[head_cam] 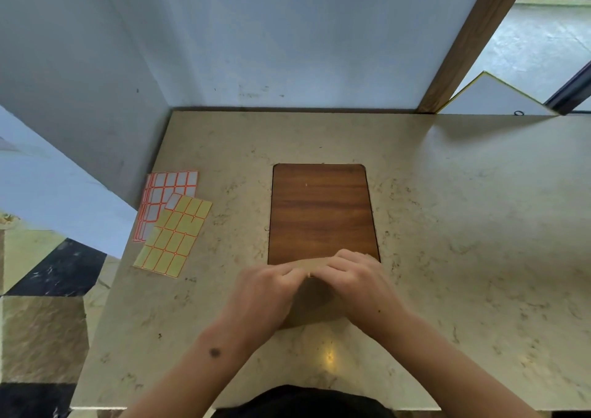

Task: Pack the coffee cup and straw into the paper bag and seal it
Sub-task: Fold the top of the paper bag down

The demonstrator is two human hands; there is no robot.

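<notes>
A brown paper bag [315, 302] stands on the counter just in front of me, its top edge folded over. My left hand [268, 289] and my right hand [358, 277] both pinch that folded top edge, fingers close together at the middle. Most of the bag is hidden behind my hands. No coffee cup or straw shows; whether they are inside the bag I cannot tell.
A dark wooden board [321, 213] is set into the beige stone counter [463, 241] just beyond the bag. Two sticker sheets, one yellow [174, 235] and one white with red borders [168, 193], lie at the left. A grey wall stands behind.
</notes>
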